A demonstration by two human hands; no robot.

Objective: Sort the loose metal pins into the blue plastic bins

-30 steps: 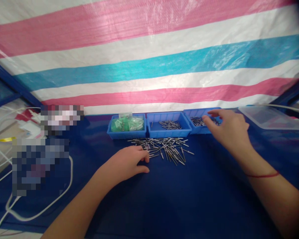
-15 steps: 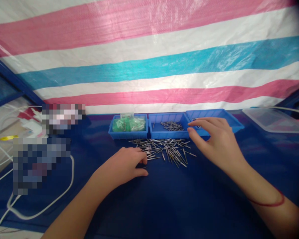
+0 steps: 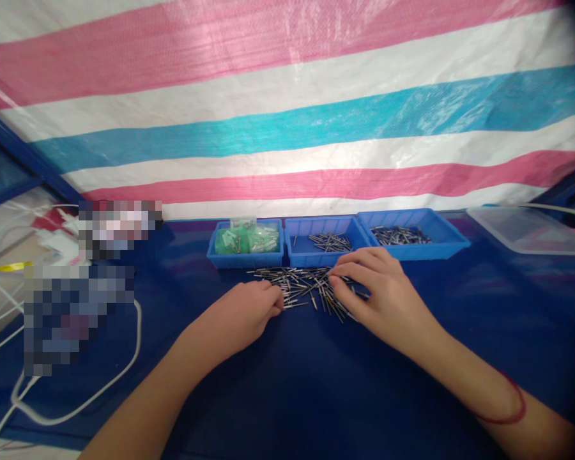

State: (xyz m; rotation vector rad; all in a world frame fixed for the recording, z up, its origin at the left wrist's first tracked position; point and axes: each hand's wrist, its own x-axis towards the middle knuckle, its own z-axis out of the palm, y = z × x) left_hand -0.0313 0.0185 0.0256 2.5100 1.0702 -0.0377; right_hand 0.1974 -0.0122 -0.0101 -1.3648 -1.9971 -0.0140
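A loose pile of metal blind rivets (image 3: 323,291) lies on the dark blue table top (image 3: 297,396). My left hand (image 3: 253,310) rests at the pile's left edge, its fingers curled in against the thumb; whatever they hold is hidden. Over the right part of the pile, my right hand (image 3: 374,281) has thumb and forefinger nearly together at the rivets, pinching there. Behind the pile stand a middle blue tray (image 3: 311,260) with some rivets and a right blue tray (image 3: 441,246) with a larger heap of them.
A left blue tray (image 3: 246,260) holds green and clear bags. A clear plastic lid (image 3: 522,230) lies at the far right. On the left are a white cable (image 3: 137,358) and blurred-out items. A striped plastic sheet (image 3: 287,140) hangs behind the table.
My right hand has moved left and nearer from the right tray to the pile, uncovering that tray's rivets. My left hand's fingers have closed together beside the pile.
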